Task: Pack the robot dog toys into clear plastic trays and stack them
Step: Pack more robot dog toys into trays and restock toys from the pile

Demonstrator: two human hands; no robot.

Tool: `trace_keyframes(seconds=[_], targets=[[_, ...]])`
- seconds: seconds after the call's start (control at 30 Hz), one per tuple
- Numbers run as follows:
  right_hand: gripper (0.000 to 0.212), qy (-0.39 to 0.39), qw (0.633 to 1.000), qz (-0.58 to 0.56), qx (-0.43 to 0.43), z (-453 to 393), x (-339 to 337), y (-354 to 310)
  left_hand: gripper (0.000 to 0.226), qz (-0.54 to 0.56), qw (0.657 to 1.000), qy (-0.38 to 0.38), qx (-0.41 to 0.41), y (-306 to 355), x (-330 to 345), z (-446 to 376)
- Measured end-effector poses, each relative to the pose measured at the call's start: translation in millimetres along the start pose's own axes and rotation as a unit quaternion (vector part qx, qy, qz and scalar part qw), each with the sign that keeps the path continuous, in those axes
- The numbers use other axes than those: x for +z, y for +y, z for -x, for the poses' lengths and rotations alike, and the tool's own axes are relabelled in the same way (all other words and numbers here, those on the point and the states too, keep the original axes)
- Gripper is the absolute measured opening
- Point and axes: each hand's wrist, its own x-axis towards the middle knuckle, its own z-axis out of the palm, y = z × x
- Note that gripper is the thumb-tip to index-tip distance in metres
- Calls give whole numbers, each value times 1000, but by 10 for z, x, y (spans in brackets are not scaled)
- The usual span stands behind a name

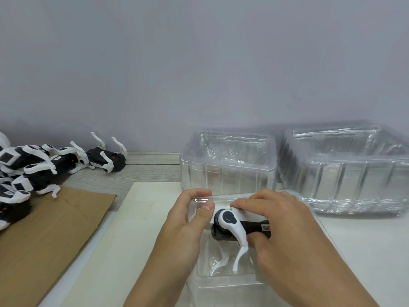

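Two hands: both work at one robot dog toy (232,224) inside a clear plastic tray (223,278) at the near edge of the white sheet (124,240).
Left hand (188,220): fingers curled over the tray's far-left corner, thumb pressed against the toy's white end; fingertips partly blurred behind the plastic.
Right hand (281,227): curled round the toy's black body from above and the right, index finger lying along its white top; the palm hides most of the body.
Toy in hand: lies on its side in the tray, round grey hip joint facing up, one white leg pointing toward the camera; a label on the black body is too small to read.
Near tray: its walls are hard to trace, only glints and the front rim show; the lower part is cut off by the frame.
Empty trays: one stack (228,165) just behind the hands, a second stack (345,173) to its right, cropped at the frame edge; how many in each I cannot tell.
Waiting toys: a pile (33,171) of black-and-white robot dogs at far left, partly on brown cardboard (55,229), partly cut off.
Table (146,169): grey wood grain shows between cardboard and trays.
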Motion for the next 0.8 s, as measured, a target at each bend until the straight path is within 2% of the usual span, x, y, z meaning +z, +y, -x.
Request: trace_keyframes(seconds=[0.37, 0.5, 0.63, 0.8], targets=[[42, -3, 1000, 10, -11, -8, -1, 17, 26, -8, 1000, 2, 11, 11, -5, -13], [39, -9, 1000, 14, -14, -8, -2, 17, 15, -16, 1000, 1, 14, 7, -13, -8], [35, -10, 999, 24, -20, -4, 9, 13, 30, -28, 1000, 9, 9, 0, -25, -7], [34, -8, 1000, 21, -19, -1, 15, 18, 28, -16, 1000, 5, -10, 18, -21, 16]])
